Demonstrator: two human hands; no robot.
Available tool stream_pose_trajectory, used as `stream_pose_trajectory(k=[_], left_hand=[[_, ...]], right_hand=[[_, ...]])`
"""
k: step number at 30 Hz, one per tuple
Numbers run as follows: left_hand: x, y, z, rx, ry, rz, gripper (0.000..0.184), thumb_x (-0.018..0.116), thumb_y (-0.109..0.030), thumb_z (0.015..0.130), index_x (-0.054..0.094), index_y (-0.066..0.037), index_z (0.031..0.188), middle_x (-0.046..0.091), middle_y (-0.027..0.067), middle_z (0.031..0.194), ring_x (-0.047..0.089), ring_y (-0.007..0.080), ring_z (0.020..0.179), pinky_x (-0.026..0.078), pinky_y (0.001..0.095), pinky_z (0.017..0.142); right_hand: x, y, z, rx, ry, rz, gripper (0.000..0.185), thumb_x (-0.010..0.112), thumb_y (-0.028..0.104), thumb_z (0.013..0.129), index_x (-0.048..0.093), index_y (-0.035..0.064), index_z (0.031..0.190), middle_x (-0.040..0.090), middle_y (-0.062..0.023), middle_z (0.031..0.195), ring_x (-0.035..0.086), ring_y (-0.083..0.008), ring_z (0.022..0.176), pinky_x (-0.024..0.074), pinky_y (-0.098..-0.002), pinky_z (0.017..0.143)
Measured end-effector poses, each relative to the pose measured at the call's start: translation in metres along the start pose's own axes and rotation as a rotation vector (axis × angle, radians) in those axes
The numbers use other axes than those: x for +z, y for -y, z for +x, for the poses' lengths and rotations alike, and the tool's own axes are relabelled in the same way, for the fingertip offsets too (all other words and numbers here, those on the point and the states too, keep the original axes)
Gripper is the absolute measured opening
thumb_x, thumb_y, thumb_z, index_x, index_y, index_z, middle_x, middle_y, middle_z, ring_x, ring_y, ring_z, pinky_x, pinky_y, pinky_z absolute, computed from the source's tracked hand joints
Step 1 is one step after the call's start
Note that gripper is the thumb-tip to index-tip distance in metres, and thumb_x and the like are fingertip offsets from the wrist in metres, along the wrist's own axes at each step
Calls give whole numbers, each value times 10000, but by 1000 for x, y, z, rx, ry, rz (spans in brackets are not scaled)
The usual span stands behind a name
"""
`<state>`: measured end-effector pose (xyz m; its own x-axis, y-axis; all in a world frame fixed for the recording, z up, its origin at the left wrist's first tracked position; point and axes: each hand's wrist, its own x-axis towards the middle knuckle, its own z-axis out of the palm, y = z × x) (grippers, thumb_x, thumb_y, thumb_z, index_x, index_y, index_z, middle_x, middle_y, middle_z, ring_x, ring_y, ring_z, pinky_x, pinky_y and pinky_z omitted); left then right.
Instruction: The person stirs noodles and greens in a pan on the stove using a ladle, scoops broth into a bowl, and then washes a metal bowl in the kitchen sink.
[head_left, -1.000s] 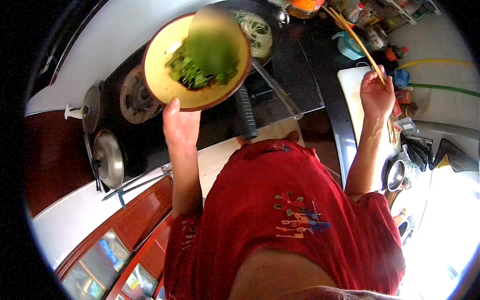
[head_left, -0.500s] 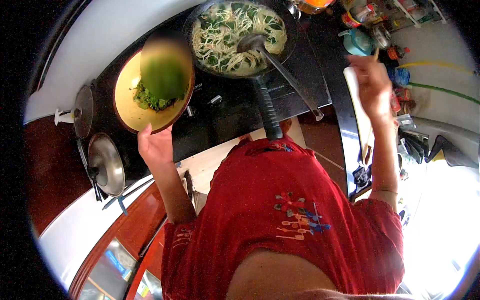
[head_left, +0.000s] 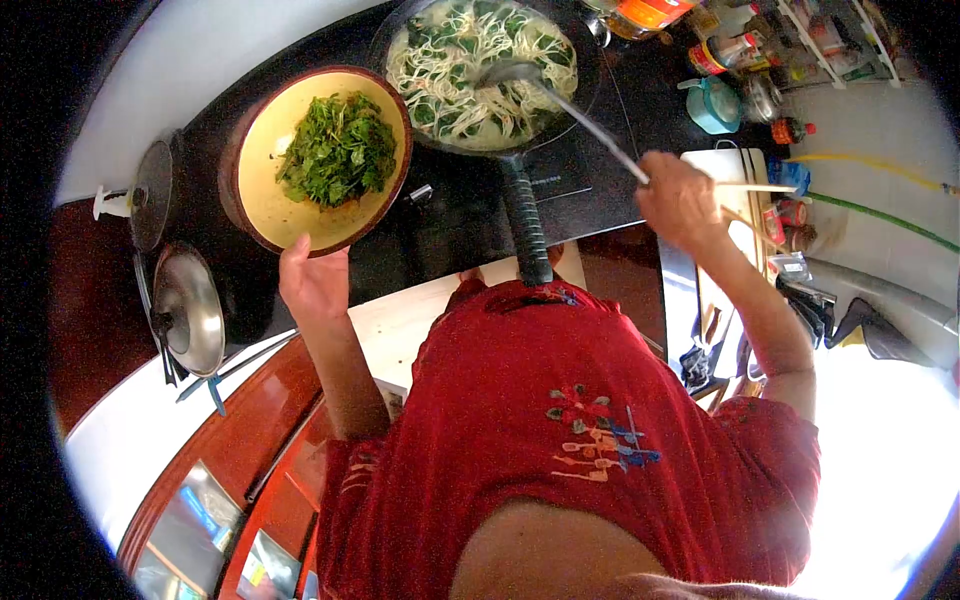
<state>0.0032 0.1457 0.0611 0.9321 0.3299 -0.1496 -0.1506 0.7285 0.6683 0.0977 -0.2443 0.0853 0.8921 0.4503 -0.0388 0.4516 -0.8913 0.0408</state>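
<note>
1. My left hand [head_left: 318,285] holds up the yellow bowl [head_left: 262,175] at its near edge: the thumb lies on the rim, the other fingers partly hidden beneath, probably to carry its weight from below.
2. The chopped greens [head_left: 340,155] lie heaped inside, beyond my left fingertips and apart from them; the bowl is beside the pan [head_left: 497,151], its opening facing up towards me.
3. My right fingers are closed around the end of the ladle [head_left: 605,138], whose head rests among the noodles [head_left: 440,85], beyond and to the left of that hand [head_left: 680,200].
4. I have the chopsticks [head_left: 757,187] in that same fist, pointing away to the right, I judge so that one hand can manage both tools while the other bears the bowl.
5. The pan's wrapped handle [head_left: 527,225] points towards my body, between my hands and touched by neither, which puts it within easy reach.
</note>
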Motion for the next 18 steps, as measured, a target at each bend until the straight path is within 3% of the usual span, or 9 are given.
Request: stream_pose_trajectory(k=[5, 12, 16, 18], left_hand=[[-5, 2, 3, -18, -2, -1, 557, 515, -103, 773, 336, -44, 1297, 436, 122, 1271, 425, 283, 1179, 326, 500, 976], [-9, 1, 5, -11, -29, -49, 542, 511, -89, 781, 342, -44, 1293, 432, 123, 1274, 410, 279, 1192, 314, 499, 984], [-15, 2, 7, -14, -55, -72, 539, 511, -92, 787, 341, -45, 1295, 426, 124, 1280, 404, 279, 1197, 312, 498, 987], [-17, 1, 7, -11, -65, -62, 541, 514, -95, 788, 339, -46, 1297, 427, 123, 1281, 407, 278, 1195, 312, 498, 988]], right_hand=[[-40, -26, 43, -93, -172, -169, 121, 528, 219, 800, 497, 103, 781, 563, -85, 631, 596, -281, 586, 482, -387, 484], [-103, -33, 52, -113, -245, -222, 179, 535, 282, 829, 506, 108, 798, 582, -112, 653, 594, -319, 578, 476, -415, 481], [-100, -35, 55, 44, -251, -137, 229, 536, 304, 839, 508, 85, 781, 587, -123, 665, 585, -330, 566, 477, -428, 491], [-88, -44, 58, 132, -180, 128, 250, 551, 315, 838, 560, 65, 837, 566, -94, 625, 559, -238, 538, 449, -364, 512]])
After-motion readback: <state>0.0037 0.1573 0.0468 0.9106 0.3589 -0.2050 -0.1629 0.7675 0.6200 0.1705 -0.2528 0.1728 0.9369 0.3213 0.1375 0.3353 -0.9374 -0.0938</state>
